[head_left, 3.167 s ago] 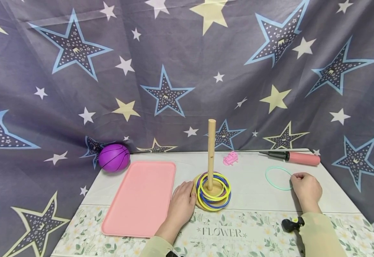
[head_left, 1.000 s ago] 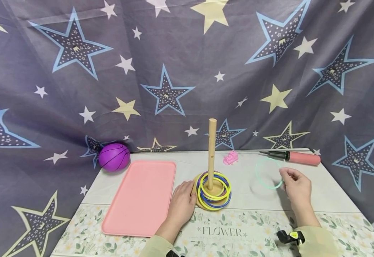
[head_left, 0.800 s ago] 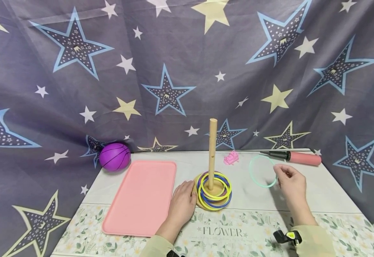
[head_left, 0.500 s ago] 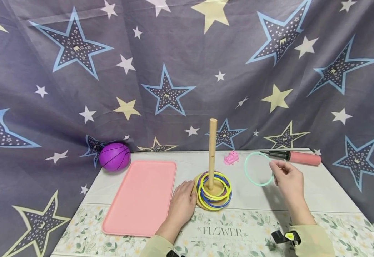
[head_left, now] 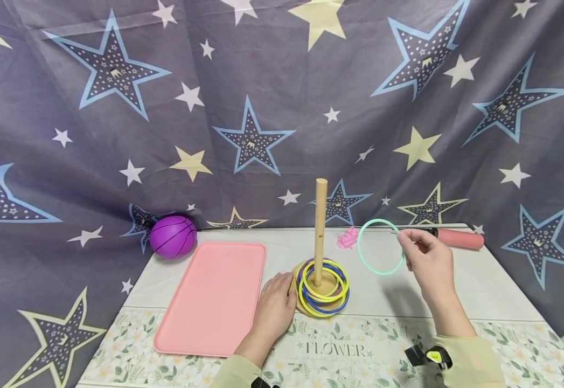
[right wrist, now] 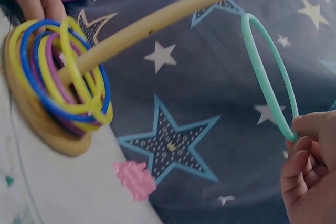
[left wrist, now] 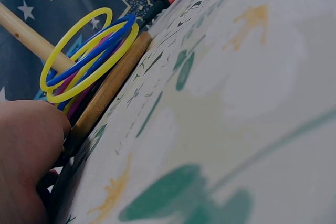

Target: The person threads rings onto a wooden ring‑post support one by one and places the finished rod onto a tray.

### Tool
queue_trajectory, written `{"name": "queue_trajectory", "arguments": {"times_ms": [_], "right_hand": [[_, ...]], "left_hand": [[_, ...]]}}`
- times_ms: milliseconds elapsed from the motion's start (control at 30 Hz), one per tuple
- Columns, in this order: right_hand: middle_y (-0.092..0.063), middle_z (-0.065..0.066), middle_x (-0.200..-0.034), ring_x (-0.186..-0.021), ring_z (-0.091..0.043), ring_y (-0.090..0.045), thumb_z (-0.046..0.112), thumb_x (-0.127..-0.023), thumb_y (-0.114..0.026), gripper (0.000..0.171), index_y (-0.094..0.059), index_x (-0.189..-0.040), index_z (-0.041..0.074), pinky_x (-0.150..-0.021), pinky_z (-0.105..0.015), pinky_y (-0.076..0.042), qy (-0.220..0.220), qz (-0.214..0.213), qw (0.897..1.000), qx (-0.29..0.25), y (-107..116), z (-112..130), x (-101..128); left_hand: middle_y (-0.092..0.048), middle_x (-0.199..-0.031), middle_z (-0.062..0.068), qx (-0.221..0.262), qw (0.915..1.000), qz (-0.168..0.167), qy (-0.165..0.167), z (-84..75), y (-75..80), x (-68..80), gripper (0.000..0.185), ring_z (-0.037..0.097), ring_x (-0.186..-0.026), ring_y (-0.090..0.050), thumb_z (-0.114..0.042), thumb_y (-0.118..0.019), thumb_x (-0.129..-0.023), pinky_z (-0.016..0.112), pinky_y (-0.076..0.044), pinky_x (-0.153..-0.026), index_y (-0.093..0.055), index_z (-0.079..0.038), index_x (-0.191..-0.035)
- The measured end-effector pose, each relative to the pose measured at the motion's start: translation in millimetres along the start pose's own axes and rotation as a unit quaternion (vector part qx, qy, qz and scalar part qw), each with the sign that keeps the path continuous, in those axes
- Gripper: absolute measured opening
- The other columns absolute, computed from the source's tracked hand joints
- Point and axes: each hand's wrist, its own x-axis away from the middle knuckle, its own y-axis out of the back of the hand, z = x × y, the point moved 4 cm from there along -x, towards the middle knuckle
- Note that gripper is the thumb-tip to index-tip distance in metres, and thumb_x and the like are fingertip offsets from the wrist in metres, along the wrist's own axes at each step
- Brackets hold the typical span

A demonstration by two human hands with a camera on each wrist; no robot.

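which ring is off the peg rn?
The mint-green ring, pinched in the right hand and held in the air right of the wooden peg. The yellow, blue and purple rings sit around its base.

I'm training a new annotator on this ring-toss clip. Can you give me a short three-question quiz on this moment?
1. True or false: the green ring is already on the wooden peg.
2. What does the left hand rest against?
A. the pink tray
B. the wooden base
C. the purple ball
3. Fill in: the right hand pinches the green ring by its ____ edge.

Key
1. False: it is held in the air, right of the peg.
2. B, the wooden base.
3. Right.
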Motion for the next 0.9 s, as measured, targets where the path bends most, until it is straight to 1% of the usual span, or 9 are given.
{"name": "queue_trajectory", "arguments": {"times_ms": [200,367,500,667,767,900], "right_hand": [[-0.062,0.001,-0.071,-0.056,-0.011,-0.051,0.022,-0.103,-0.082,0.027,-0.078,-0.115,-0.002,-0.046,-0.020,-0.044,0.024,0.019,0.999,-0.035,-11,24,0],[-0.060,0.001,-0.070,-0.056,-0.010,-0.051,0.022,-0.104,-0.081,0.023,-0.078,-0.110,0.000,-0.046,-0.019,-0.045,0.051,0.024,0.998,-0.033,-21,41,1],[-0.059,0.000,-0.069,-0.055,-0.010,-0.050,0.018,-0.104,-0.081,0.017,-0.079,-0.107,0.001,-0.046,-0.019,-0.045,0.065,0.024,0.997,-0.038,-27,49,2],[-0.059,0.000,-0.069,-0.054,-0.010,-0.049,0.016,-0.103,-0.081,0.020,-0.079,-0.107,-0.003,-0.046,-0.019,-0.043,0.086,0.028,0.994,-0.060,-36,59,1],[-0.060,-0.001,-0.069,-0.053,-0.011,-0.048,0.016,-0.103,-0.082,0.018,-0.079,-0.106,-0.002,-0.045,-0.020,-0.042,0.096,0.031,0.992,-0.071,-41,67,0],[-0.061,-0.002,-0.070,-0.053,-0.013,-0.049,0.018,-0.103,-0.082,0.018,-0.080,-0.106,0.001,-0.046,-0.021,-0.043,0.104,0.035,0.991,-0.071,-47,75,0]], "left_hand": [[-0.060,-0.157,0.021,-0.002,1.0000,-0.007,-0.005,0.4,0.1,0.4,0.049,0.041,-0.154,-0.048,-0.017,-0.062,-0.111,0.059,-0.033,-0.131,-0.059,0.003,-0.155],[-0.060,-0.157,0.020,-0.001,0.9999,-0.008,-0.009,0.6,0.5,0.5,0.049,0.041,-0.153,-0.048,-0.018,-0.062,-0.111,0.059,-0.033,-0.131,-0.059,0.002,-0.155],[-0.061,-0.157,0.021,-0.001,0.9999,-0.010,-0.012,1.0,-0.2,0.1,0.049,0.042,-0.153,-0.049,-0.017,-0.062,-0.110,0.059,-0.034,-0.130,-0.059,0.003,-0.155],[-0.061,-0.156,0.021,-0.004,0.9999,-0.010,-0.009,2.1,-2.0,-0.4,0.048,0.041,-0.153,-0.049,-0.016,-0.062,-0.110,0.058,-0.034,-0.130,-0.059,0.004,-0.154],[-0.061,-0.156,0.020,-0.002,0.9999,-0.009,-0.007,1.9,-1.7,-0.1,0.048,0.041,-0.153,-0.049,-0.016,-0.062,-0.110,0.057,-0.033,-0.131,-0.059,0.004,-0.154],[-0.062,-0.156,0.020,-0.001,0.9999,-0.011,-0.010,1.2,-1.0,0.4,0.048,0.041,-0.153,-0.049,-0.015,-0.063,-0.110,0.057,-0.034,-0.131,-0.060,0.005,-0.154]]}}
